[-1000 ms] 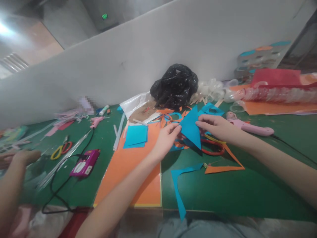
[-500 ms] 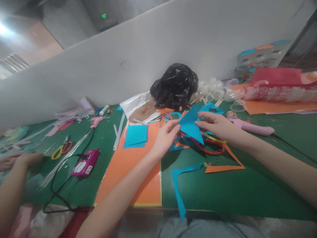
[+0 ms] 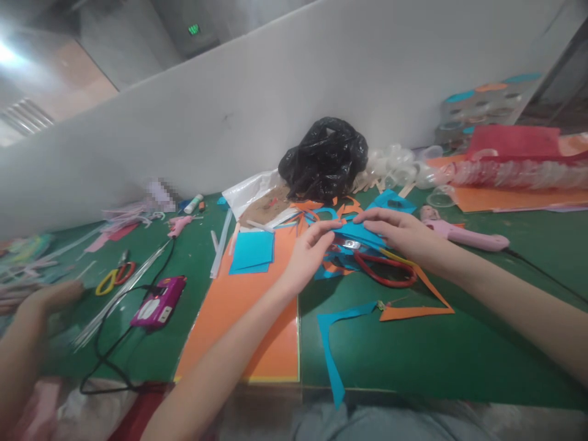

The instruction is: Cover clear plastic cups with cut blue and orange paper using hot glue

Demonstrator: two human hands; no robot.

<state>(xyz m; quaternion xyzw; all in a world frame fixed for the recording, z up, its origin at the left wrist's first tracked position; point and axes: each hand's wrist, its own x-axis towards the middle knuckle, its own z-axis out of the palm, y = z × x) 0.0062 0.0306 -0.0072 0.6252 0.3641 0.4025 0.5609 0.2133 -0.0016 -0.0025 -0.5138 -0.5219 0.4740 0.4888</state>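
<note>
Between my hands is a piece of blue paper (image 3: 357, 233), now seen nearly edge-on. My left hand (image 3: 313, 246) pinches its left side with thumb and fingers. On its right side my right hand (image 3: 399, 234) has its fingers closed at the paper's edge. Just below the paper lie scissors (image 3: 390, 278) with red and yellow handles, their blades partly hidden under it. Blue and orange paper scraps (image 3: 337, 269) surround the scissors. Left of my left hand, a small stack of blue paper squares (image 3: 252, 250) rests on an orange sheet (image 3: 257, 324).
Behind my hands sits a black plastic bag (image 3: 326, 159). A pink glue gun (image 3: 475, 236) lies at right, its cord trailing off. Clear plastic cups (image 3: 514, 174) are stacked at the back right. At left are a purple box (image 3: 158, 303) with cords and another person's hand (image 3: 50, 294).
The blue paper, raised with its broad face showing before, is now tilted flatter and lower. My right fingers have shifted slightly left along its top edge. The other person's hand has moved slightly.
</note>
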